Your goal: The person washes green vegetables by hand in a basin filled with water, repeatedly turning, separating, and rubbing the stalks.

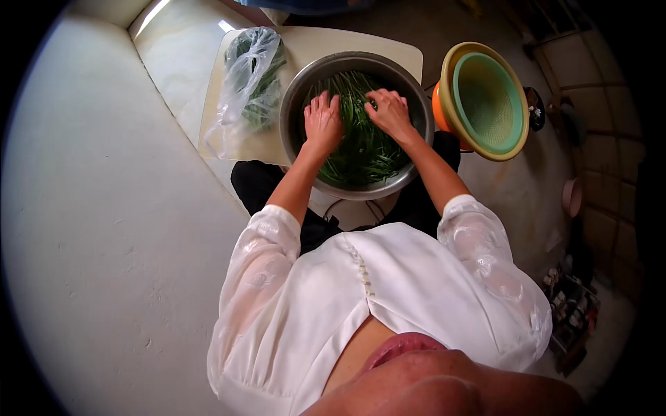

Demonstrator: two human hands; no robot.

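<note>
A wide metal basin holds a mass of long, thin green leaves, which look wet. Over the left side of the leaves lies my left hand, back up, with its fingers stretched and slightly apart. My right hand is above the right side of the leaves, its fingers bent and the thumb apart from them. I see nothing gripped in either hand. Whether the fingertips touch the leaves is hard to tell.
Left of the basin, a clear plastic bag with more greens lies on a pale board. On the right stand a green colander and a yellow basin around it, above something orange. A white wall fills the left.
</note>
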